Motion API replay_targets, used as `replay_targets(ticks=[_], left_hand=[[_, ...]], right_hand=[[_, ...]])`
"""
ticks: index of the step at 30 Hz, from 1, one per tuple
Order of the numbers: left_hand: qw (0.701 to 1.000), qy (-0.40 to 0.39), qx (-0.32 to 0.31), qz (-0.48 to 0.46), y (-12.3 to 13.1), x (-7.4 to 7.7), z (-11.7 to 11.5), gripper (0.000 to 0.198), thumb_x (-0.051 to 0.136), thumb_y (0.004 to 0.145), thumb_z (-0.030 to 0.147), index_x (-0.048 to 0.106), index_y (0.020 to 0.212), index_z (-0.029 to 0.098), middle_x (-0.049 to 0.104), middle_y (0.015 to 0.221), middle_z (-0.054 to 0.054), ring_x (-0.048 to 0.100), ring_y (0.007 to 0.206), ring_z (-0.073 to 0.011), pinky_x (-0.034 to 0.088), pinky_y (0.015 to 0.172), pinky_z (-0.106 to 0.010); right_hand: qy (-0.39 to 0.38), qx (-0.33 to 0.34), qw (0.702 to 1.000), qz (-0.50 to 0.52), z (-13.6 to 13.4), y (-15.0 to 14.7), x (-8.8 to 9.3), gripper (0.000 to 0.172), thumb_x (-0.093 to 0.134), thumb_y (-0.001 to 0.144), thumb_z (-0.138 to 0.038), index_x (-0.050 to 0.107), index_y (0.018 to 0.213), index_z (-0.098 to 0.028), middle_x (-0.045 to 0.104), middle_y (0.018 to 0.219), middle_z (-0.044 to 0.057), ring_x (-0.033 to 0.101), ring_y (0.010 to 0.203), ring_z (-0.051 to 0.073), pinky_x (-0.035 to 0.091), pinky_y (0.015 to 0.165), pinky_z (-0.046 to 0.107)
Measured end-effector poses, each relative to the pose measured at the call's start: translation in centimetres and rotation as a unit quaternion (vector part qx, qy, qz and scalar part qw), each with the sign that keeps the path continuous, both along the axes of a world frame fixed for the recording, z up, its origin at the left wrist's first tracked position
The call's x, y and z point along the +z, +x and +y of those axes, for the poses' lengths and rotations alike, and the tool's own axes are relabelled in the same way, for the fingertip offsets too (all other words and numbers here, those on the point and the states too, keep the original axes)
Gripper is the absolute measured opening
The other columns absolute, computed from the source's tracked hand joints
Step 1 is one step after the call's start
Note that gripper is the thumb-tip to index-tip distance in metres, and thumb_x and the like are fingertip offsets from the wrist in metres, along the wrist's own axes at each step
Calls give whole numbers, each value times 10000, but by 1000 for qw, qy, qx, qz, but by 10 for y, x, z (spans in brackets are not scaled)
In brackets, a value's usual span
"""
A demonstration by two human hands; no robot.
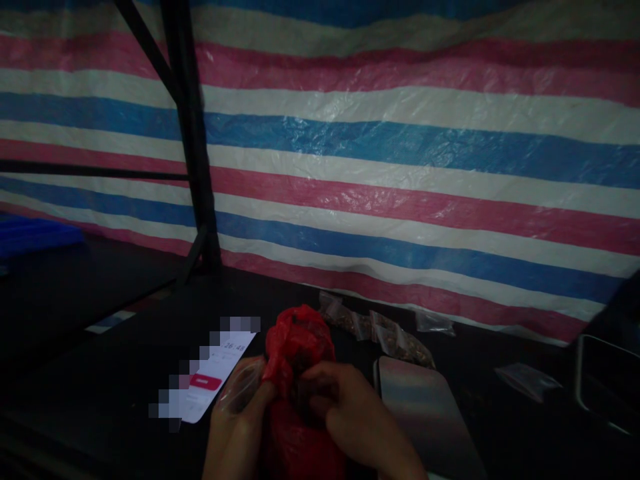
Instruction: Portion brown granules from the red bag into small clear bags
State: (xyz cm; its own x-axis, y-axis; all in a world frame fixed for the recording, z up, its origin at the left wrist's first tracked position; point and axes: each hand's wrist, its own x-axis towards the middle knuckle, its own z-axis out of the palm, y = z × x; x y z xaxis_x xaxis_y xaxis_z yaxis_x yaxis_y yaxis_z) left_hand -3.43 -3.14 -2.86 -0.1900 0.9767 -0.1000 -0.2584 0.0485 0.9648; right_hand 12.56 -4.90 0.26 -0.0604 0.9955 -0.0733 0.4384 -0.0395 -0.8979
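Note:
A red plastic bag (297, 347) stands on the dark table at the bottom centre, its top bunched up. My right hand (355, 417) grips the bag's front from the right, fingers curled into its opening. My left hand (240, 417) is at the bag's left side and pinches a small clear plastic bag (243, 387) against it. What is inside the red bag is hidden.
A phone (213, 383) with a lit screen lies left of the bag. A shiny metal tray (425, 407) lies to the right. Several small clear packets of brown bits (385, 330) lie behind, by the striped tarp wall (400, 167). A black metal post (193, 133) stands at left.

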Motion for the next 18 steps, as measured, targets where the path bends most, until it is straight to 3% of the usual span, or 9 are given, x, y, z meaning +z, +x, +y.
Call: replay_targets(ticks=[5,9,18], left_hand=[[999,12,3,45,-4,3,0,338,765,615,414,604,869,258,736,1025,-46,695,968,-315,586,799,-395],[997,25,1,74,-4,4,0,355,766,628,395,604,913,259,728,1003,-31,696,961,-297,596,839,-374],[985,70,-50,149,0,-8,-3,240,768,774,443,655,883,262,685,809,8,688,759,-227,614,711,-313]], right_hand=[[-13,1,998,58,3,10,-4,441,525,830,-9,781,1149,-173,828,1158,75,775,1109,219,561,970,336],[1,-12,996,91,5,16,-3,393,545,858,-53,758,1162,-182,816,1214,75,753,1170,219,533,1042,367],[61,-4,990,125,1,8,20,404,553,853,-41,752,1159,-215,795,1245,57,726,1203,204,498,1091,363]])
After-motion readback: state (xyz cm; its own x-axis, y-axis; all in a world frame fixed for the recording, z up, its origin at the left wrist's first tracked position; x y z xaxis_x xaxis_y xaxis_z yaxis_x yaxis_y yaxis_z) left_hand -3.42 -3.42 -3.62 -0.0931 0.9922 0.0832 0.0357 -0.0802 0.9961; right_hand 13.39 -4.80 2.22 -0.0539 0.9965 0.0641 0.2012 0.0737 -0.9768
